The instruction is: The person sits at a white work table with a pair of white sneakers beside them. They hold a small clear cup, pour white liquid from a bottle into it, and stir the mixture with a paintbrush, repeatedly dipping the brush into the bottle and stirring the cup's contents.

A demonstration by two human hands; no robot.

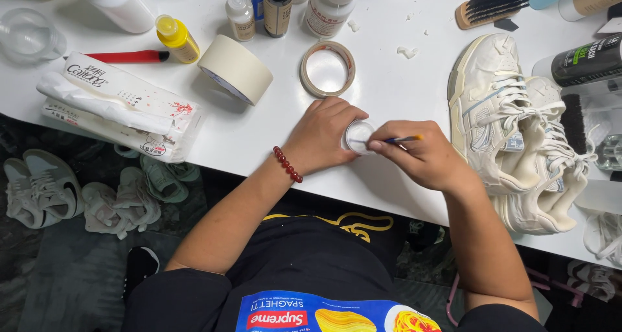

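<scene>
Our left hand (322,136) wraps a small clear cup (358,136) at table (272,131) centre; our right hand (421,156) pinches a thin brush (403,139) over it. At 9 o'clock lies a soft white tissue pack (116,105) with red print; at 11, beige tape roll (236,69); at 3, cream laced sneakers (518,131).

masking tape roll (235,68), cream sneakers (512,131), brush (492,6)

The left hand (322,136) hides most of the small clear cup (357,136), whose contents are too blurred to tell.
</scene>
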